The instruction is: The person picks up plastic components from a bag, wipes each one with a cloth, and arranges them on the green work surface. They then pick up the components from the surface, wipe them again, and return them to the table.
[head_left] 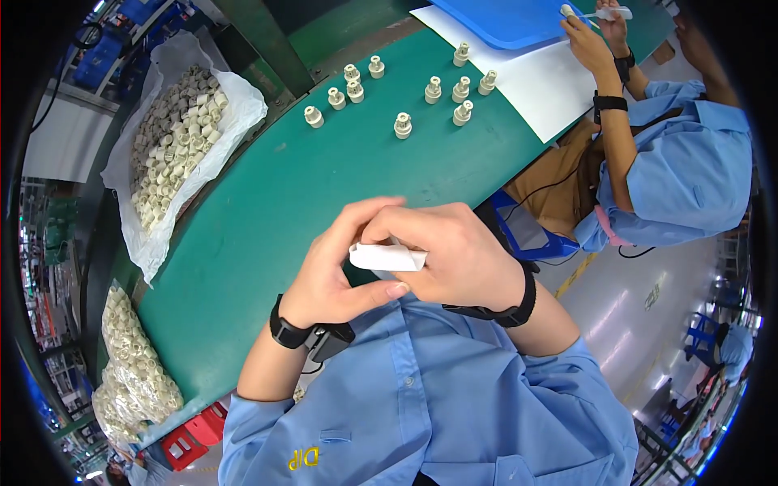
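Observation:
Both hands meet in front of my chest, over the near edge of the green table. My right hand (466, 251) grips a white, flat-sided piece (387, 257) that looks like a tool handle; its far end is hidden under the fingers. My left hand (332, 271) curls around from the other side, its thumb just below the white piece. The left fingertips are behind the right hand, so whatever they hold is out of sight. Beyond the hands, several small cream plastic fittings (403, 125) with narrower tops stand upright on the table (235, 267).
A white-lined container (243, 105) of cream and greyish parts sits left. Nearer is a clear bag (134, 368) of similar pieces, above red bins (194, 437). At right, a co-worker (673, 170) holds a white-handled tool beside a blue tray (502, 20) and white sheet (539, 97).

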Available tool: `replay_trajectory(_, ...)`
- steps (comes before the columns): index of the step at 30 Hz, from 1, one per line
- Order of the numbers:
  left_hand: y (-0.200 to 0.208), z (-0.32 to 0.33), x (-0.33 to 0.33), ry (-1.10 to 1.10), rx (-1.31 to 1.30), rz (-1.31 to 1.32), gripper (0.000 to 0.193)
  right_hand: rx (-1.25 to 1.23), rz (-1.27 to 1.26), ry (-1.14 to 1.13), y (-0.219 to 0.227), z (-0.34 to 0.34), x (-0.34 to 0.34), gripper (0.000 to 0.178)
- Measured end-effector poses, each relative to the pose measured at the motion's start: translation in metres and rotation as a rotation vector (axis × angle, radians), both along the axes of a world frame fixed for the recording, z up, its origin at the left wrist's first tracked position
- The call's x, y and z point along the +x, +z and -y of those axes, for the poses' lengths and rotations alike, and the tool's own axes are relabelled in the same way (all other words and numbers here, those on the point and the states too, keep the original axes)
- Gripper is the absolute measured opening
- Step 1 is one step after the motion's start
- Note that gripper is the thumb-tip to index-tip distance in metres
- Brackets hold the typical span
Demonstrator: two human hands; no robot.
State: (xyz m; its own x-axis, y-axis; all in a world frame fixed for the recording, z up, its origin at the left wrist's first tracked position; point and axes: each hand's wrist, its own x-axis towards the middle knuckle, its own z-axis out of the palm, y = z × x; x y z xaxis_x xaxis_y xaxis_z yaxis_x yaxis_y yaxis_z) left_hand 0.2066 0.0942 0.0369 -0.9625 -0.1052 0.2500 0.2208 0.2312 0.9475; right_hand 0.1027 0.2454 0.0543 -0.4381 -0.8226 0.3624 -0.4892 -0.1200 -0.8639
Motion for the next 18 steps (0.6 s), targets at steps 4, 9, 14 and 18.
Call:
replay_trajectory(4,-0.006,0.024,0.004,-0.128,-0.095,0.133,0.048,0.022,-0.087,-0.063,0.007,-0.004,-0.007,0.015)
replay_trajectory(9,0.0,0.029,-0.006,-0.086,-0.285,0.02,0.025,-0.196,-0.366,-0.252,-0.01,0.01,-0.019,0.01)
replay_trajectory(14,-0.014,0.013,-0.012,0.104,0.03,-0.086,0.017,-0.138,-0.113,-0.229,-0.008,0.009,-0.012,0.006)
replay_trajectory(18,-0.02,0.012,-0.004,0.184,0.099,0.038,0.021,-0.094,0.216,-0.243,-0.007,0.01,-0.008,0.003)
